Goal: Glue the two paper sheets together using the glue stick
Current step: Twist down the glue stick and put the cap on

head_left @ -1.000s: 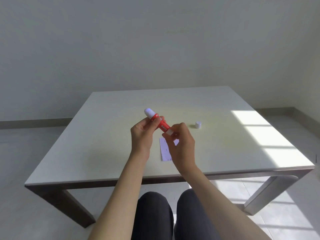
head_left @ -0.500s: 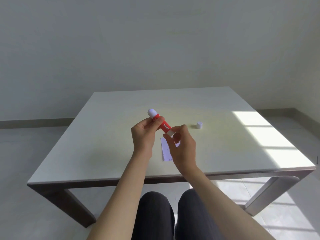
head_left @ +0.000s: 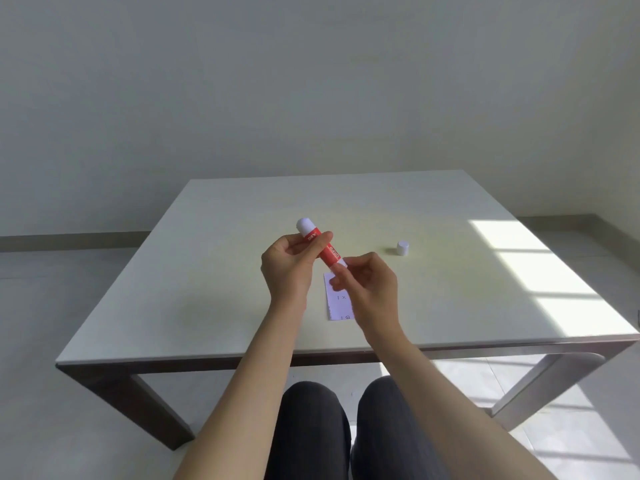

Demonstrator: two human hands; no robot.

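Note:
A red glue stick (head_left: pixel 327 252) with a white far end is held above the table, tilted away to the left. My left hand (head_left: pixel 289 268) grips its red body between thumb and fingers. My right hand (head_left: pixel 369 289) pinches the stick's near white end with its fingertips. Below the hands a small white paper sheet (head_left: pixel 337 303) with faint print lies flat on the table, partly hidden by my right hand. I cannot tell whether a second sheet lies with it. A small white cap (head_left: pixel 402 248) stands on the table to the right.
The pale square table (head_left: pixel 207 289) has dark legs and a near edge just past my knees. A bright patch of sunlight (head_left: pixel 540 271) falls across its right side. A plain wall stands behind.
The glue stick and both hands have stayed almost in place. My right fingers have shifted slightly on the stick's near end.

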